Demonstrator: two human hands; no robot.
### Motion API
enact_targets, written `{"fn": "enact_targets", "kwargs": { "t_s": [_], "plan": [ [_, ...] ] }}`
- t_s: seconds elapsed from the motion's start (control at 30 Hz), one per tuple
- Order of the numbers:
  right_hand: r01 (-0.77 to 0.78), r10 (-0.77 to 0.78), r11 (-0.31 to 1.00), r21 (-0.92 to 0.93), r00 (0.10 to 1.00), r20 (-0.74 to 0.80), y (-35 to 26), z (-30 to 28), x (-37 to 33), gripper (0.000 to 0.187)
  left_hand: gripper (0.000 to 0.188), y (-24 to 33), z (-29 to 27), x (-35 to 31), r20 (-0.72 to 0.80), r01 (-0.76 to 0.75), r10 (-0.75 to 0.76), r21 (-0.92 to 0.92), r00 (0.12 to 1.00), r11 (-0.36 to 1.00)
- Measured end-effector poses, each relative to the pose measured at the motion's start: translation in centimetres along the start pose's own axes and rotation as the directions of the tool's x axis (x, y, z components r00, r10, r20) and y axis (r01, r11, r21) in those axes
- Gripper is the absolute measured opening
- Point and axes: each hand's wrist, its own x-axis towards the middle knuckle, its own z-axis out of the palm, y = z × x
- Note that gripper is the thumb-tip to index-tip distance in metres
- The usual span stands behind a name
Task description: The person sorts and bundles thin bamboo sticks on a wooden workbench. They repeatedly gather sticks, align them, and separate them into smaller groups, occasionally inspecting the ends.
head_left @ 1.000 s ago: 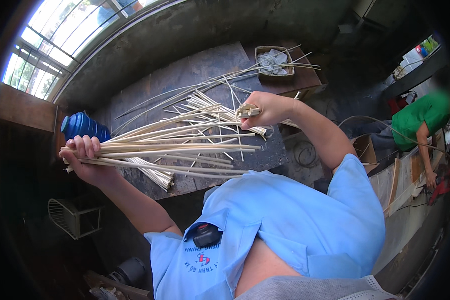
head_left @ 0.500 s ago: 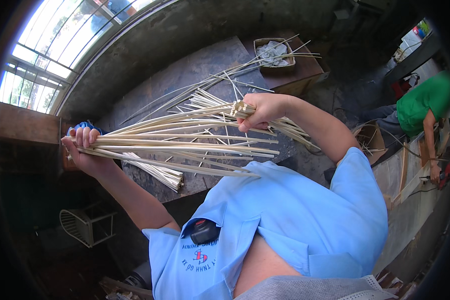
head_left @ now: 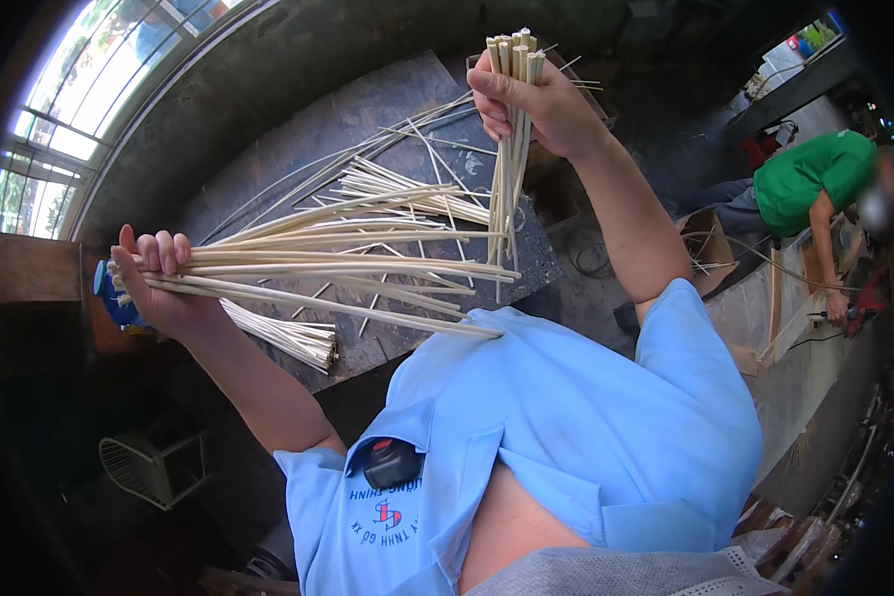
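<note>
My left hand is closed round one end of a bundle of long pale rattan sticks. Their other ends fan out to the right, the lowest reaching the front of my blue shirt. Raised at the upper right, my right hand grips a second bundle of sticks near its top, with the cut ends showing above the fist. This bundle hangs down nearly upright, and its lower part passes by the tips of the left one. Below both hands, loose sticks lie crossed on a dark table.
A tied-looking bundle of sticks lies at the table's near edge. Behind my left hand is a blue object. A white rack-like frame stands lower left. To the right, a person in green works with a red power tool beside a cardboard box.
My right hand has risen, turning its bundle from slanting behind the fist to hanging nearly upright. My left hand keeps its hold on the other bundle, slightly farther left in view.
</note>
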Motion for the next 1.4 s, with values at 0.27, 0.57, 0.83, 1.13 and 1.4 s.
{"fn": "enact_targets", "kwargs": {
  "t_s": [0.27, 0.57, 0.83, 1.13, 1.4],
  "plan": [
    [0.124, -0.157, 0.952, -0.281, 0.983, -0.099, 0.4, 2.2, 1.8, 0.030, 0.028, 0.6, 1.7, 2.7, -0.085, -0.054, 0.068, 0.162, 0.994, 0.985],
    [0.093, -0.097, 0.876, -0.474, 0.995, 0.015, 1.4, 6.7, 5.0, 0.034, 0.023, -5.5, 7.2, -0.6, -0.177, -0.090, 0.119, 0.163, 0.977, 0.983],
    [0.148, -0.012, 0.824, -0.548, 0.970, 0.244, -0.5, 10.9, 8.8, 0.046, 0.024, -8.0, 7.3, 0.1, -0.106, -0.127, 0.159, 0.257, 0.982, 0.958],
    [0.128, 0.042, 0.824, -0.552, 0.958, 0.284, 0.2, 15.6, 11.7, 0.053, 0.032, -7.3, 7.5, 2.0, -0.056, 0.011, -0.006, 0.092, 0.998, 0.996],
    [0.082, 0.081, 0.894, -0.441, 0.938, 0.338, -0.2, 15.8, 12.5, 0.045, 0.033, -5.6, 7.6, 2.0, 0.036, 0.053, -0.054, 0.044, 0.998, 0.998]
  ]
}}
